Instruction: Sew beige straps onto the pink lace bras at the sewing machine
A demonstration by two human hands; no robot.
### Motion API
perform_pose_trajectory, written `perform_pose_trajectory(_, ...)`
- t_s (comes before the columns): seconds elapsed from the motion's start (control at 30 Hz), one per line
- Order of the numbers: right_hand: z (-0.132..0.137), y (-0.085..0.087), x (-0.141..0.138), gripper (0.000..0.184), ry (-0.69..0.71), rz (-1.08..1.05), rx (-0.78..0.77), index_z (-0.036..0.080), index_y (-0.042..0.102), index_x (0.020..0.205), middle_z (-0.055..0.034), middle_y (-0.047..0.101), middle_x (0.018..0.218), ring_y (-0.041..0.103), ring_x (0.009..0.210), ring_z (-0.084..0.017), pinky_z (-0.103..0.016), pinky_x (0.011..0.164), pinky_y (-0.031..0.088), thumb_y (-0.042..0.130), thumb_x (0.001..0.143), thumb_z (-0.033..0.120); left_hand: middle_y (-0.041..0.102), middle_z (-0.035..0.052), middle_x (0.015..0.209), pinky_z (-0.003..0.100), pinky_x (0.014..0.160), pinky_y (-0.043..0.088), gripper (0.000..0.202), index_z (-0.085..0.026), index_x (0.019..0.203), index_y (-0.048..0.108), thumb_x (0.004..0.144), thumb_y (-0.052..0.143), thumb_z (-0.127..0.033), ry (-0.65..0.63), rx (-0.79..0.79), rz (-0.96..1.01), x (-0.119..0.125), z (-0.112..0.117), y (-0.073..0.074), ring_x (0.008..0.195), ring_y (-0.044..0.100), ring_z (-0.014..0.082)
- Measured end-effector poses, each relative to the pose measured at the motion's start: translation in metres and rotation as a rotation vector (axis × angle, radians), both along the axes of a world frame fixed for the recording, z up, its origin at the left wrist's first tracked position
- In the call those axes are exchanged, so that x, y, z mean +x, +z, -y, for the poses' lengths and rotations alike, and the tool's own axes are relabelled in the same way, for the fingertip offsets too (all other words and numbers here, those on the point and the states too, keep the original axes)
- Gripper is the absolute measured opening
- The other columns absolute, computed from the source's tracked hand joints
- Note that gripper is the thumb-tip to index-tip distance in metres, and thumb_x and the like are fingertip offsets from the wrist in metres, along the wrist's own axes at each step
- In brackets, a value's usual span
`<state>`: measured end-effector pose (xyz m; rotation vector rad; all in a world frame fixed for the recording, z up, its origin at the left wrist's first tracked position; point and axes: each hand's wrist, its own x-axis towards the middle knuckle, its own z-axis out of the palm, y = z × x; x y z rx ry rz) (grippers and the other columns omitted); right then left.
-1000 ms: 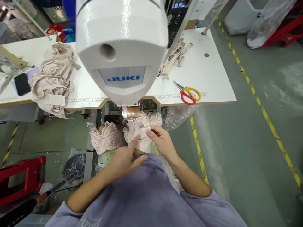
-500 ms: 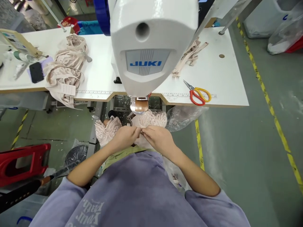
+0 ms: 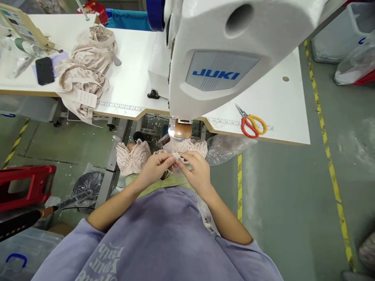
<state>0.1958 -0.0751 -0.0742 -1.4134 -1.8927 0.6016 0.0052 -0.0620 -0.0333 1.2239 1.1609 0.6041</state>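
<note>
In front of my lap, my left hand (image 3: 156, 168) and my right hand (image 3: 196, 171) meet, their fingertips pinching a small pale beige fabric tab (image 3: 176, 155) between them. The tab seems to belong to a beige lace bra; one lace cup (image 3: 134, 157) hangs to the left of my left hand. More lace (image 3: 191, 146) lies just beyond my right fingers, below the head of the white JUKI sewing machine (image 3: 202, 97). The machine's metal and orange plate (image 3: 181, 129) is a short way above my fingertips. My fingers hide part of the fabric.
On the white table (image 3: 131, 86), a pile of beige bras (image 3: 84, 70) lies left, near a black phone (image 3: 45, 71) and control panel (image 3: 23, 27). Scissors with red and yellow handles (image 3: 253, 125) rest by the right front edge. A clear plastic bag (image 3: 228, 148) hangs below.
My view has turned and the machine now appears further right and tilted. My fingers have shifted on the fabric, so the pale tab now shows between both hands' fingertips.
</note>
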Motion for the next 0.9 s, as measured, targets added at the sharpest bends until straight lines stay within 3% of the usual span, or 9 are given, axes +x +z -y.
perform_pose_trajectory(0.13,0.001,-0.003,-0.006,0.021,-0.017,0.027,0.101,0.028,0.076,0.107,-0.0060,0.076,0.097,0.069,0.091,-0.021,-0.037,0.081,0.053,0.058,0.099,0.033,0.066,0.0034,0.073,0.027,0.065,0.045,0.039,-0.015,0.085,0.070,0.100,0.045,-0.041,-0.017,0.101,-0.158,0.004,-0.002,0.008,0.069,0.060,0.0159)
perform_pose_trajectory(0.3,0.001,-0.013,-0.006,0.023,0.068,0.045,0.128,0.029,0.077,0.097,-0.0038,0.078,0.094,0.070,0.086,-0.019,-0.034,0.080,0.054,0.054,0.100,0.030,0.062,0.0011,0.067,0.026,0.060,0.043,0.039,-0.018,0.070,0.060,0.096,0.051,-0.046,0.022,0.072,-0.170,0.008,-0.012,-0.002,0.060,0.054,0.0130)
perform_pose_trajectory(0.4,-0.031,-0.021,0.037,0.026,0.078,0.139,0.064,0.029,0.074,0.104,-0.0025,0.077,0.105,0.068,0.098,-0.018,-0.032,0.087,0.055,0.048,0.101,0.033,0.050,-0.0028,0.054,0.023,0.052,0.037,0.042,-0.019,0.063,0.053,0.093,0.055,-0.047,0.016,0.051,-0.187,0.000,-0.021,-0.009,0.052,0.044,0.0106)
perform_pose_trajectory(0.43,-0.049,-0.022,0.062,0.028,-0.010,0.180,0.044,0.027,0.073,0.106,-0.0041,0.075,0.110,0.067,0.103,-0.019,-0.033,0.092,0.054,0.046,0.101,0.033,0.050,-0.0032,0.054,0.022,0.051,0.036,0.042,-0.019,0.063,0.054,0.093,0.055,-0.049,0.013,0.034,-0.199,-0.004,-0.024,-0.010,0.051,0.043,0.0101)
perform_pose_trajectory(0.5,-0.086,-0.019,0.118,0.038,-0.285,0.241,0.052,0.013,0.067,0.121,-0.0177,0.068,0.124,0.061,0.117,-0.027,-0.046,0.103,0.047,0.037,0.100,0.023,0.050,-0.0032,0.056,0.021,0.051,0.035,0.042,-0.018,0.066,0.056,0.092,0.055,-0.052,0.032,0.018,-0.212,-0.011,-0.028,-0.010,0.051,0.042,0.0098)
perform_pose_trajectory(0.57,-0.121,-0.014,0.167,0.047,-0.520,0.401,-0.065,0.006,0.057,0.137,-0.0242,0.059,0.134,0.055,0.125,-0.031,-0.047,0.105,0.044,0.039,0.095,0.015,0.051,-0.0022,0.060,0.021,0.052,0.035,0.042,-0.018,0.070,0.057,0.091,0.056,-0.054,0.048,0.003,-0.190,-0.015,-0.029,-0.007,0.053,0.043,0.0099)
perform_pose_trajectory(0.63,-0.144,-0.009,0.197,0.048,-0.480,0.560,-0.202,0.007,0.056,0.139,-0.0257,0.058,0.134,0.057,0.119,-0.032,-0.045,0.099,0.045,0.044,0.093,0.017,0.054,-0.0007,0.065,0.021,0.053,0.037,0.042,-0.017,0.073,0.058,0.090,0.055,-0.055,0.054,-0.030,-0.135,-0.014,-0.027,-0.004,0.057,0.045,0.0103)
perform_pose_trajectory(0.77,-0.151,-0.008,0.205,0.044,-0.362,0.774,-0.237,0.015,0.058,0.139,-0.0230,0.063,0.117,0.062,0.095,-0.028,-0.037,0.077,0.041,0.046,0.097,0.024,0.053,-0.0011,0.066,0.021,0.054,0.037,0.041,-0.017,0.073,0.057,0.088,0.059,-0.055,0.100,-0.124,0.013,-0.007,-0.023,-0.004,0.057,0.046,0.0097)
perform_pose_trajectory(0.9,-0.120,-0.006,0.200,0.041,-0.413,0.719,-0.291,0.011,0.062,0.128,-0.0251,0.066,0.102,0.060,0.079,-0.025,-0.038,0.065,0.034,0.050,0.097,0.034,0.056,-0.0009,0.067,0.020,0.051,0.035,0.040,-0.016,0.071,0.058,0.086,0.064,-0.052,0.153,-0.189,0.163,-0.007,-0.020,-0.011,0.054,0.045,0.0074)
